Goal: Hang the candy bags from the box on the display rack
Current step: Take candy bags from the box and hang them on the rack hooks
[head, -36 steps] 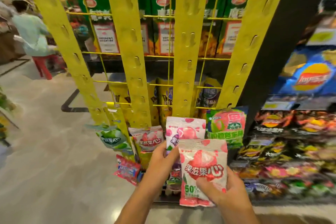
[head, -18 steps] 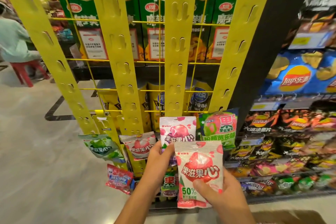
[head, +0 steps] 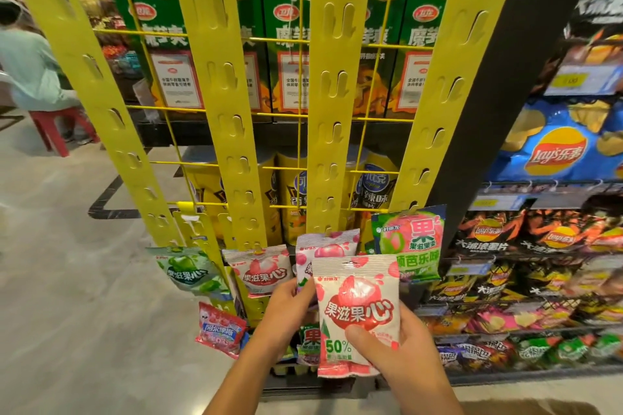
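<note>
Since a second earlier the candy bag had crept higher in front of the display rack, covering more of the hanging pink bag behind it, and the seated person had drifted toward the left edge of the view. The right hand grasped the candy bag low down, thumb pressed across the front beside the green "50%" print and fingers curled behind it. The bag stood upright and free of the hooks, its top edge just below the foot of a yellow strip. The left hand pinched the lower left edge of the hanging pink bag, thumb on its face (the other fingers were hidden behind). Along the same row hung a green bag, a white-and-pink bag and a green-and-pink bag, with a red-and-blue bag lower down. Crisp packets filled the shelves to the right.
</note>
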